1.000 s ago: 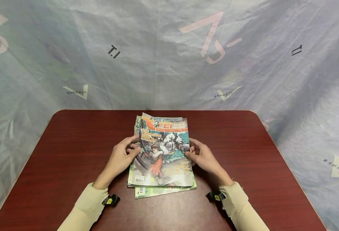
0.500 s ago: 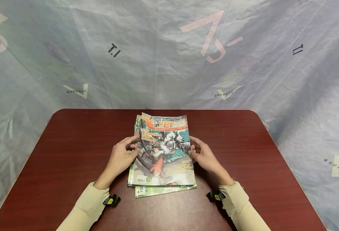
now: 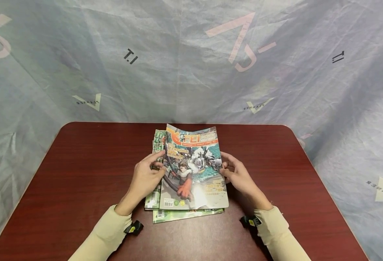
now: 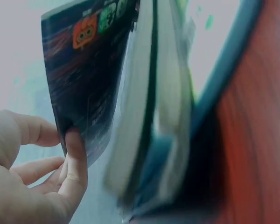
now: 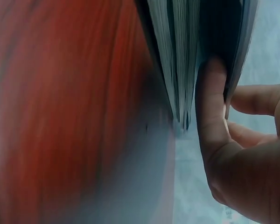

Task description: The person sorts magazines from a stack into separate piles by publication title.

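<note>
A magazine (image 3: 194, 174) with an orange title band and a cartoon figure on its cover lies over the stack in the head view. My left hand (image 3: 149, 174) pinches its left edge; my right hand (image 3: 238, 175) pinches its right edge. Both wrist views show a gap between this magazine and those below, and its far corners curl up. Below it are several other magazines with greenish covers, the lowest (image 3: 188, 215) turned askew and sticking out at the front. In the left wrist view the held magazine's dark underside (image 4: 86, 70) shows between thumb and fingers.
The dark red wooden table (image 3: 90, 174) has rounded far corners. Behind and beside it hangs a grey printed cloth (image 3: 178, 72). Small black wrist devices (image 3: 134, 227) sit at both sleeve cuffs.
The top magazine has moved right with both hands, uncovering more of the greenish magazine at the left. Its far corners curl up more. The rest of the stack stays about in place.
</note>
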Action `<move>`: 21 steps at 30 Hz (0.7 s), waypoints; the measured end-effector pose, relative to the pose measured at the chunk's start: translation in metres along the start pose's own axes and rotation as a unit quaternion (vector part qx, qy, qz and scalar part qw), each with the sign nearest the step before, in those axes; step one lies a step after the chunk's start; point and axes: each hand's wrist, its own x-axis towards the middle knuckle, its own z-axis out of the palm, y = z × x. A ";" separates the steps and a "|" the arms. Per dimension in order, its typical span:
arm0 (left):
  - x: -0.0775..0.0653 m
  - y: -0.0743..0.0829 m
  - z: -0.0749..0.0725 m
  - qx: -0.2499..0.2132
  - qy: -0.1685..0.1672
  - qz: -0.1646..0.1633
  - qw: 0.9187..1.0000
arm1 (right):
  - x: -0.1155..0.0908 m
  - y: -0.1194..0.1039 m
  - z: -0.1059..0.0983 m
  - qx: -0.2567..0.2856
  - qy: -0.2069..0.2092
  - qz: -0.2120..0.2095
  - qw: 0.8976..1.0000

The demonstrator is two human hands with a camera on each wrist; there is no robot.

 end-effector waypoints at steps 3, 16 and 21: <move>0.000 0.004 0.009 -0.013 0.005 -0.004 1.000 | -0.004 0.002 -0.008 -0.001 0.011 0.001 1.000; 0.001 0.020 0.052 -0.065 0.003 0.012 0.998 | -0.029 0.009 -0.047 -0.010 0.044 -0.026 0.999; -0.002 0.026 0.068 -0.070 -0.005 0.010 0.997 | -0.040 0.011 -0.061 -0.008 0.051 -0.056 0.997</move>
